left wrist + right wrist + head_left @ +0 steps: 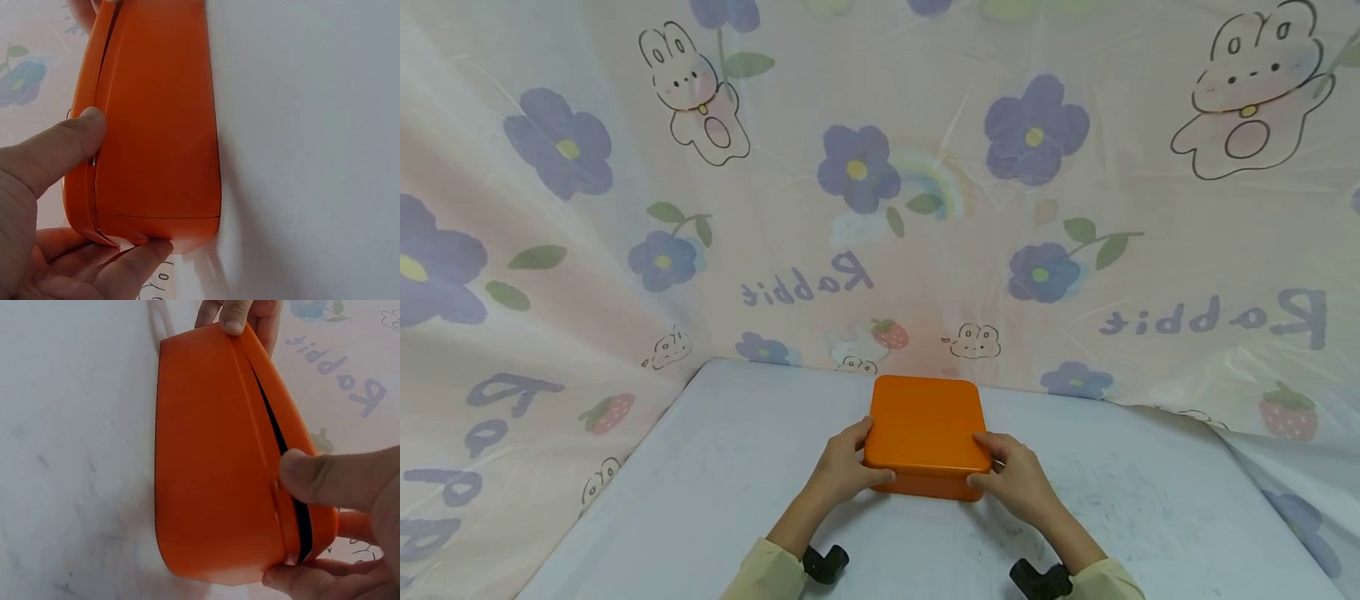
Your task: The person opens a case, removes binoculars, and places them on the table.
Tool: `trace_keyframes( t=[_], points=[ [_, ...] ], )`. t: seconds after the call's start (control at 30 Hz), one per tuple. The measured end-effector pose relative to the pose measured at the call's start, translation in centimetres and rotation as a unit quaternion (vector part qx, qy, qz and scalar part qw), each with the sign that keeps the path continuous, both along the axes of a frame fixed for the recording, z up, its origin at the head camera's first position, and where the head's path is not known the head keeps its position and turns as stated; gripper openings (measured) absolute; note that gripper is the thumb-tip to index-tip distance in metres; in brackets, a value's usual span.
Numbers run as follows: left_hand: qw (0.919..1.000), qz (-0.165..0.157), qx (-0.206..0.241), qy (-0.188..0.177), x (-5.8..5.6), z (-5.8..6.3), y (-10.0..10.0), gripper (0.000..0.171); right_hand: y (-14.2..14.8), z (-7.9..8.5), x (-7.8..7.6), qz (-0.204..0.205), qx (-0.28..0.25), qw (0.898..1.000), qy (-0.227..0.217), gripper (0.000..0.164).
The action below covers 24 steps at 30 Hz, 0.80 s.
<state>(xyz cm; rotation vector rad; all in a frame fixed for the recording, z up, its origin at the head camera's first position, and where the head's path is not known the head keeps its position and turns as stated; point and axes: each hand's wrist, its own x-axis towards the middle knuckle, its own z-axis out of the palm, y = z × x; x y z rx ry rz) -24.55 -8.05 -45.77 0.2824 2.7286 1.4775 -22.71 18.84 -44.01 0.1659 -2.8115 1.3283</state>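
An orange lidded box [928, 485] stands on the white table. Its smooth orange lid [925, 421] sits slightly tilted; in the right wrist view a dark gap opens under the lid's edge [276, 403], widest toward the right corner. My left hand [841, 468] holds the left side of the box, thumb across the front seam and fingers along the side, one fingertip touching the lower body in the left wrist view. At the right corner, my right hand [1021, 482] grips the lid, its thumb at the gap and its fingers around the side. What the box contains is hidden.
The white table [737, 442] has faint grey smudges on its right part. A cloth [925, 275] printed with flowers and rabbits hangs behind the table and along its left side. Dark wrist-worn devices [826, 565] sit below both hands.
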Motion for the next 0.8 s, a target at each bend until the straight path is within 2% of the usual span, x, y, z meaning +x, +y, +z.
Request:
trace_keyframes(
  t=[0.53,0.8],
  points=[
    [0.9999,-0.005,0.008,0.004,0.05,-0.15,0.01,0.095,0.18,-0.08,-0.03,0.006,-0.033,0.999,-0.010,0.068],
    [0.9998,-0.010,0.019,-0.003,0.11,0.01,0.03,0.096,0.46,-0.19,0.06,0.024,-0.059,0.998,-0.011,0.068]
  ],
)
